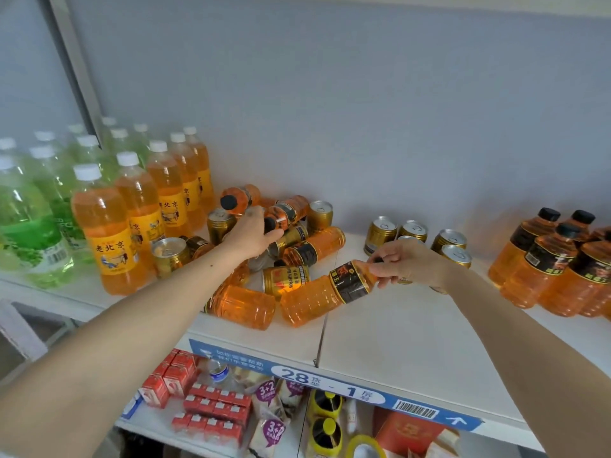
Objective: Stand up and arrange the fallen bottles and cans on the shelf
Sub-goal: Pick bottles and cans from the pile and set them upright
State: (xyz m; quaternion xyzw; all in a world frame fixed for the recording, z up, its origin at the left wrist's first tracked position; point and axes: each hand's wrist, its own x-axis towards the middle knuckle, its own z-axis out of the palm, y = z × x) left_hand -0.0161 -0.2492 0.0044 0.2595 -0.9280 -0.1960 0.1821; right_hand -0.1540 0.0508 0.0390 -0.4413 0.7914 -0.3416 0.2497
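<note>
A heap of fallen orange bottles with black labels and gold cans (287, 280) lies mid-shelf on the white shelf (413, 328). My right hand (408, 261) grips the neck of one lying orange bottle (322, 294), its base pointing towards me. My left hand (252, 233) reaches into the heap and closes around the black-capped neck of another fallen bottle (287, 211). Several gold cans (380, 233) stand upright behind my right hand. Upright black-capped orange bottles (549, 272) stand in a group at the right.
Tall white-capped orange soda bottles (109, 233) and green bottles (29, 226) stand in rows at the left. A blue price strip (330, 381) runs along the shelf's front edge. Red cartons (211, 408) and snack packs fill the lower shelf.
</note>
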